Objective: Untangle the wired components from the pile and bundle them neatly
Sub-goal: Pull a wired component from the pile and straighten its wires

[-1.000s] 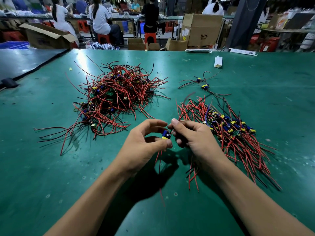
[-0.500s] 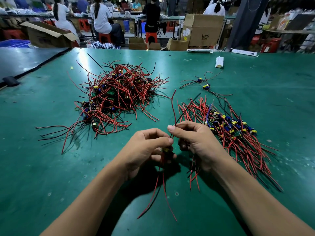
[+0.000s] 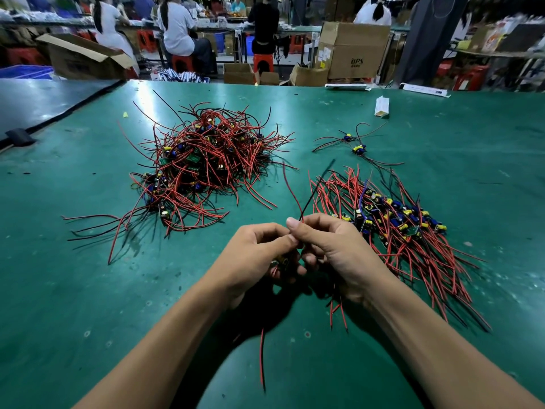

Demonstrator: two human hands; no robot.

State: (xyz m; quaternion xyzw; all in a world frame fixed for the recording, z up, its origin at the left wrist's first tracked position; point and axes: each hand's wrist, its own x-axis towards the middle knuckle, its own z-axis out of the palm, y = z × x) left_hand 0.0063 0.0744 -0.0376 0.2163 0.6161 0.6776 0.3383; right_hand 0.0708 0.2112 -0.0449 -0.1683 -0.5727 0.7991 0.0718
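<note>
A wired component [image 3: 280, 262] is shown at the centre of the frame, held just above the green table [image 3: 88, 290]. It is enclosed by the curled fingers of the left hand [image 3: 256, 255], so that only a yellowish part is seen. Its wires [image 3: 261, 358] run along the vertical of the frame: a red one and a black one rise toward the upper centre, and a red one hangs toward the lower edge. The rising pair is pinched between thumb and forefinger of the right hand [image 3: 333, 249], from under whose palm further red wires emerge. A tangled pile [image 3: 203, 169] is seen at centre left, its wires pointing every way. A flatter bundle [image 3: 392, 219] is laid at centre right, its wires aligned from upper left to lower right. Two loose components [image 3: 354, 143] lie above the bundle. An open cardboard box [image 3: 85, 59] stands at upper left and a taller box [image 3: 354, 51] at upper right; their contents cannot be told.
</note>
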